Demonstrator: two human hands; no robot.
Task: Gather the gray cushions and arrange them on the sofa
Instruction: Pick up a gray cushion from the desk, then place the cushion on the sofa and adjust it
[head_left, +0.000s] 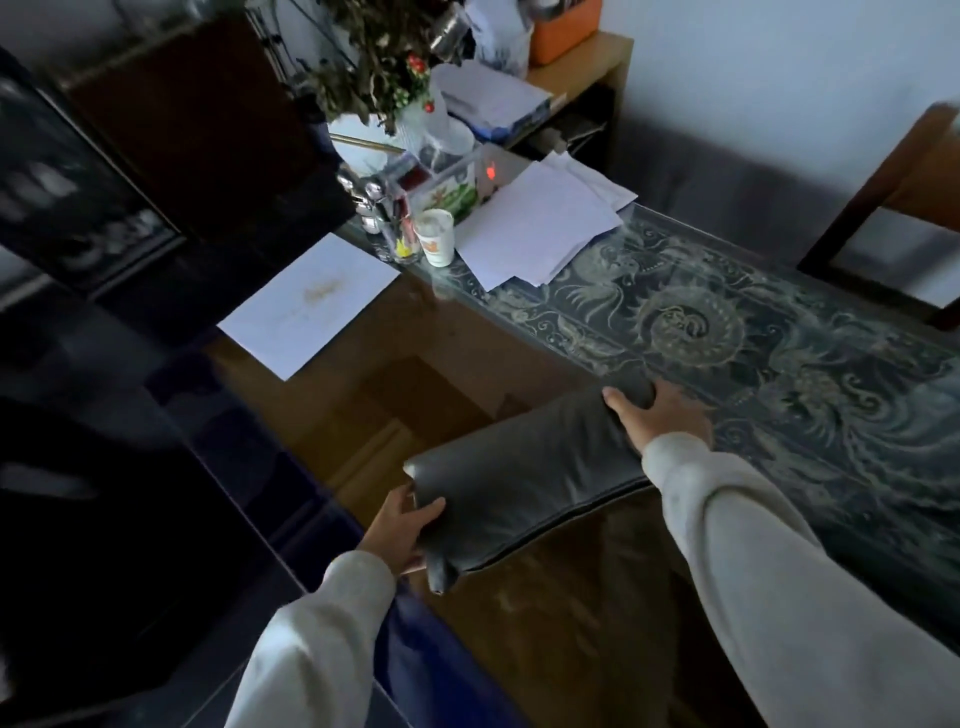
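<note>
A dark gray leather cushion (524, 478) is held between both my hands above a glass-topped table (447, 332). My left hand (402, 525) grips its near left end, fingers curled over the edge. My right hand (657, 418) clasps its far right end, thumb on top. The cushion is tilted, its right end higher. A gray sofa (727, 182) runs along the white wall at the back right, partly hidden by the table.
Loose white papers (540, 228), a paper cup (435, 236), a pen jar and a vase of dried plants (374, 67) crowd the table's far end. A patterned dark runner (779, 353) covers its right side. A wooden chair (893, 208) stands at the right. Dark furniture fills the left.
</note>
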